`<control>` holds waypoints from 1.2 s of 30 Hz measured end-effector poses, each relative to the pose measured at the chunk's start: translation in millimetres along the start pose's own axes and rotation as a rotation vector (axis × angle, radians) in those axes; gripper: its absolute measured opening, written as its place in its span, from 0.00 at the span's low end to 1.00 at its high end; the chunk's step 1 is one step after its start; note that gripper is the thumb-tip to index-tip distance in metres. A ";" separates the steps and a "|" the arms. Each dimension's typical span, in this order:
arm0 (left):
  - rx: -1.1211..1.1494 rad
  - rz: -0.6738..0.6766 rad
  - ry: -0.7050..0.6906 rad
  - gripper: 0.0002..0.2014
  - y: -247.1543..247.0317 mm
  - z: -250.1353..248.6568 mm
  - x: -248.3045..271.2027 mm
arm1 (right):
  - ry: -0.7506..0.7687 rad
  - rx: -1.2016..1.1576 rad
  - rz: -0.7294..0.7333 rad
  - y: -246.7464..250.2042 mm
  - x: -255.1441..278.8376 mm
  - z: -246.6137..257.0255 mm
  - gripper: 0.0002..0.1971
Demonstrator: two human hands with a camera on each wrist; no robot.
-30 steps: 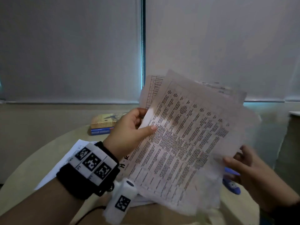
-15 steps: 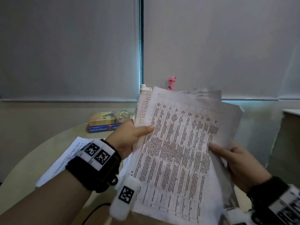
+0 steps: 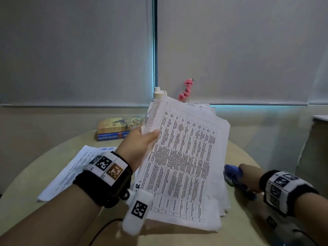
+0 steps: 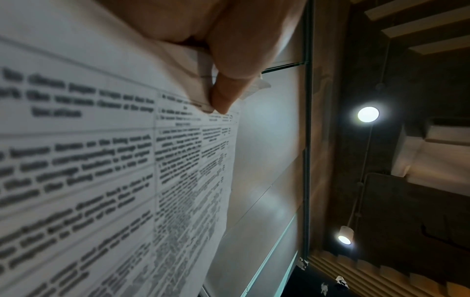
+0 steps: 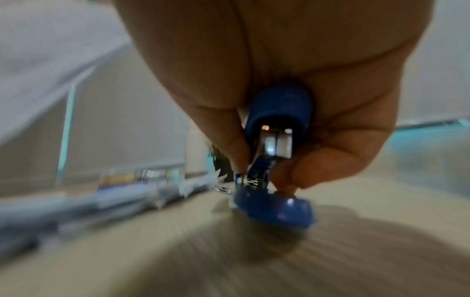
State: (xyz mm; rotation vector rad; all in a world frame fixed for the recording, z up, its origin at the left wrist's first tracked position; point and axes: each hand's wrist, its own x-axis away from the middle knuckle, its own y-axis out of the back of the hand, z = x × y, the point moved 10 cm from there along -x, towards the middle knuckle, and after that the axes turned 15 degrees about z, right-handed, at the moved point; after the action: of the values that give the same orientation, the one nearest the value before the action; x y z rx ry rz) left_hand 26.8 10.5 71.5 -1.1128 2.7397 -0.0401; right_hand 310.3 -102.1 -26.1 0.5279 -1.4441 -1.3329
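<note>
My left hand [image 3: 140, 144] holds a stack of printed sheets [image 3: 184, 162] upright above the round table, thumb across the top page near its upper left corner. The left wrist view shows the thumb [image 4: 229, 88] pinching the stack of sheets [image 4: 101, 160] at the edge. My right hand [image 3: 248, 178] is low at the right of the stack, its fingers curled round a blue stapler [image 3: 234, 176] that sits on the table. In the blurred right wrist view the fingers [image 5: 300, 166] grip the blue stapler [image 5: 277, 160] from both sides, its base on the tabletop.
More printed pages [image 3: 74, 169] lie flat on the beige round table [image 3: 248, 224] at the left. Two stacked books [image 3: 117, 129] sit at the far edge. A white bottle top [image 3: 158, 92] and a pink flower sprig [image 3: 186, 89] show behind the stack. Window blinds fill the background.
My right hand has let go of the stack's right edge, dropped to the table and taken hold of the blue stapler. The left hand alone keeps the sheets, now more upright.
</note>
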 end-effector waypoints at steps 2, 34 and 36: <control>0.002 -0.006 -0.003 0.12 2.8 0.7 0.0 | -0.021 -0.223 -0.132 17.8 11.9 -15.2 0.06; -0.362 0.286 -0.028 0.09 -52.0 -23.4 -1.0 | 0.572 0.411 -0.849 86.7 164.6 153.9 0.36; -0.372 0.303 -0.028 0.04 -53.5 -24.2 -2.4 | 0.591 0.345 -0.809 87.4 161.1 152.1 0.34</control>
State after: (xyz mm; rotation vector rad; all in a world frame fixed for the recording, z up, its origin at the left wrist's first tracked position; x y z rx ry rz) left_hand 60.9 -27.4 100.7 -0.7460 2.9301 0.5408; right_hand 147.9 -147.7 142.0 1.7096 -0.9719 -1.3379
